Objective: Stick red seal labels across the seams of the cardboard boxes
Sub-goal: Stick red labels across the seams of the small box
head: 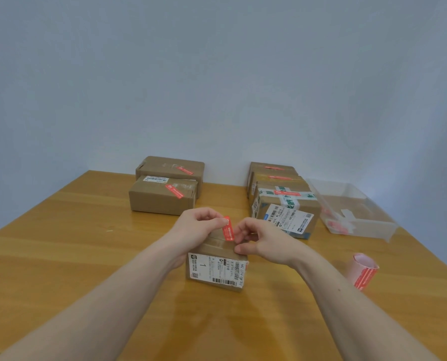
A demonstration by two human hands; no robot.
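A small cardboard box (217, 269) with a white shipping label on its front stands near the table's middle. Above its taped top I hold a red seal label (228, 228). My left hand (199, 225) pinches the label's upper end. My right hand (259, 243) pinches its lower end, with the thumb against the box's top right edge. A curled strip of red labels on backing paper (363, 271) lies to the right.
Two sealed boxes (162, 199) (171, 168) sit at the back left and a row of three boxes (287, 207) at the back right, all on a wooden table (87, 256). A clear plastic bin (352, 212) with scraps stands far right.
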